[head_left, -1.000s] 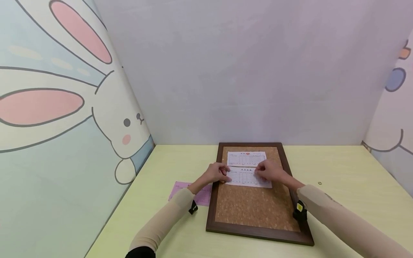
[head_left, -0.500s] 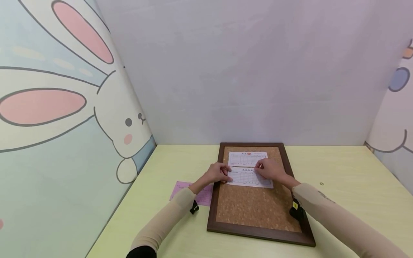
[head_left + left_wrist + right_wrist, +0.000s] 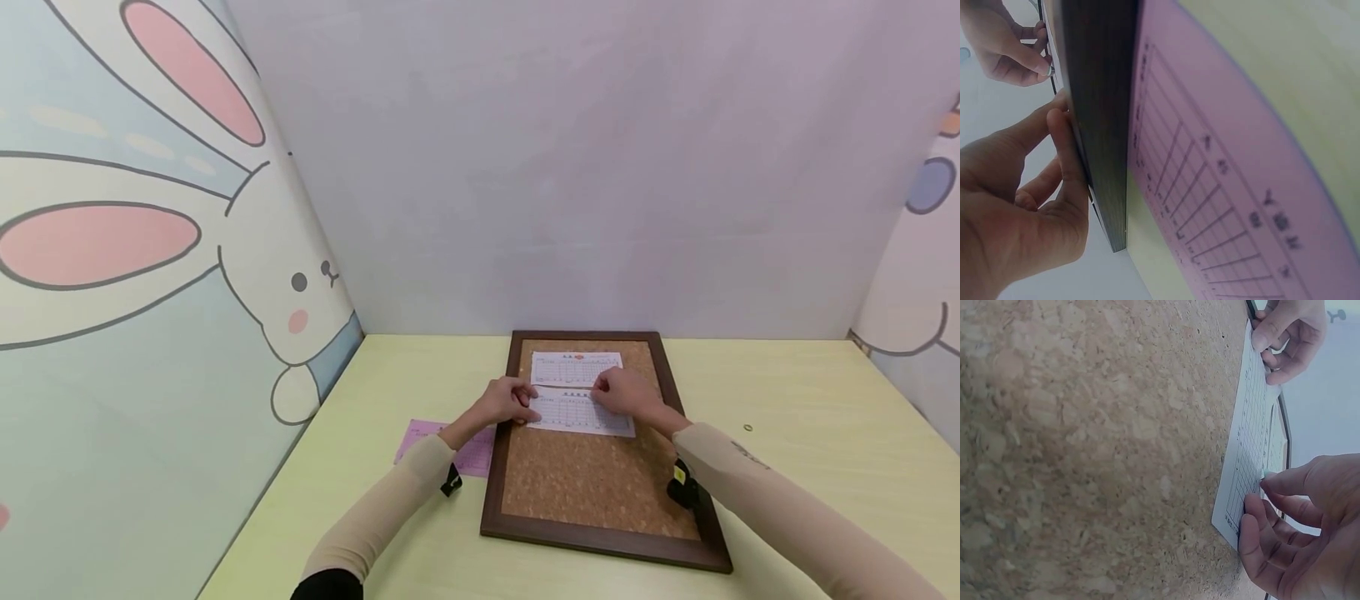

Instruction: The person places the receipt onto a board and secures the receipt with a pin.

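At lower centre, our left hand (image 3: 508,402), fingers apart, pressed a white rectangular paper (image 3: 562,414); our right hand (image 3: 628,393) pinched a tiny pale object (image 3: 1264,475).

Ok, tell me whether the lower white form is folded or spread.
Spread: the form lies open on the cork, its printed grid showing, no fold visible.

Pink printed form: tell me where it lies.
In the head view, the pink printed form lies on the table left of the corkboard, partly hidden by the left forearm.
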`<state>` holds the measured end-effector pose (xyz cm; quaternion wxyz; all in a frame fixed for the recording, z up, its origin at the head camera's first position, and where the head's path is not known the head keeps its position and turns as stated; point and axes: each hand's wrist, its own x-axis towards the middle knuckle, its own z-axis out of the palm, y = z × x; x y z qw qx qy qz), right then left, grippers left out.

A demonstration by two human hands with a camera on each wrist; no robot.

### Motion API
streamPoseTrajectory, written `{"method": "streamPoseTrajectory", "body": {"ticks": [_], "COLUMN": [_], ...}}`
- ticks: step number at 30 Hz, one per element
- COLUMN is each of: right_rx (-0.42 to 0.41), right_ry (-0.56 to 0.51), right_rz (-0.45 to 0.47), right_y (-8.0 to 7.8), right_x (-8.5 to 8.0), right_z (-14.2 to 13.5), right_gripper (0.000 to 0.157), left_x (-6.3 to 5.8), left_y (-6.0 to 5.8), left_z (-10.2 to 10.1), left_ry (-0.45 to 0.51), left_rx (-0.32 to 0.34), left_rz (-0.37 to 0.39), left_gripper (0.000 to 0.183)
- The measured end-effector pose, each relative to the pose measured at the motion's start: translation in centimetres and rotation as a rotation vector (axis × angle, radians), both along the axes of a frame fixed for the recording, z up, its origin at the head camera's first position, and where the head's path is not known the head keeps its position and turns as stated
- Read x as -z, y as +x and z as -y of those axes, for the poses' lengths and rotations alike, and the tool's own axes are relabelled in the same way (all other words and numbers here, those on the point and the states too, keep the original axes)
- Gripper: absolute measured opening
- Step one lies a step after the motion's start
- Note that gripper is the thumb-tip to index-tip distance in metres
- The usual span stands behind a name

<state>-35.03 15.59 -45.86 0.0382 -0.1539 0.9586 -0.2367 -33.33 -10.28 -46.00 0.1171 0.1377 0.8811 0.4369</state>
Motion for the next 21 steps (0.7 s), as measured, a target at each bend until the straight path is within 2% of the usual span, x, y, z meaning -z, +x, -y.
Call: {"method": "streamPoseTrajectory", "body": {"ticks": [12,21], "right_rx": [0.027,0.021], "right_ry": [0.039,0.035], "right_rz": [0.013,0.034], "right_y": [-0.14,0.04], "right_x": [0.05,-0.57], "right_z": [0.26,0.4], "right_gripper": [0.017,0.015], "left_x": [0.16,0.08], "left_y": [-0.1,-0.1], "left_z": [0.0,0.08], "left_ry": [-0.003,-0.002], "left_rx": [-0.005,0.004], "left_rz": [-0.001,0.001], "left_gripper": [0.03,0.03]}}
